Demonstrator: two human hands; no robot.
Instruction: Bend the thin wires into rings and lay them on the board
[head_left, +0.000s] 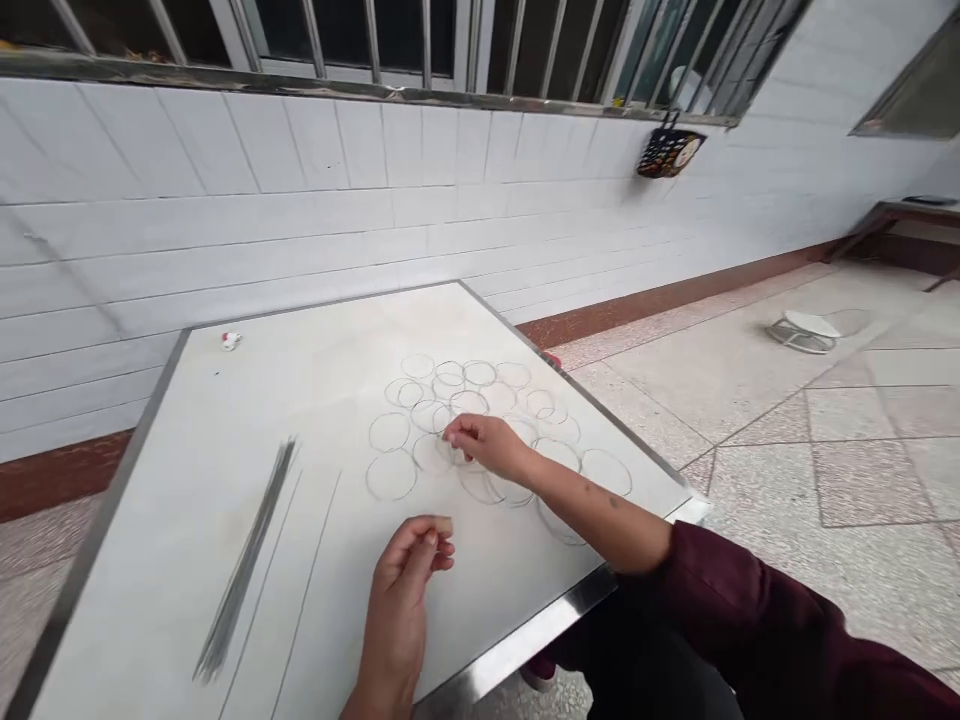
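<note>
On white table (315,390), right hand (471,440) among wire rings (389,475), left nearer.

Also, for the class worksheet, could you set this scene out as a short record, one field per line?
table: pale top, metal edging
rings: many thin ones, several overlapping
bundle: straight thin strands, left of the rings
loose strands: two, between bundle and rings
left hand: thumb against fingers, pale bit at the tips, unclear what
right hand: over the rings, fingertips together; contents unclear
far left corner: small white-and-red item
window bars: dark patterned bag hanging
</note>
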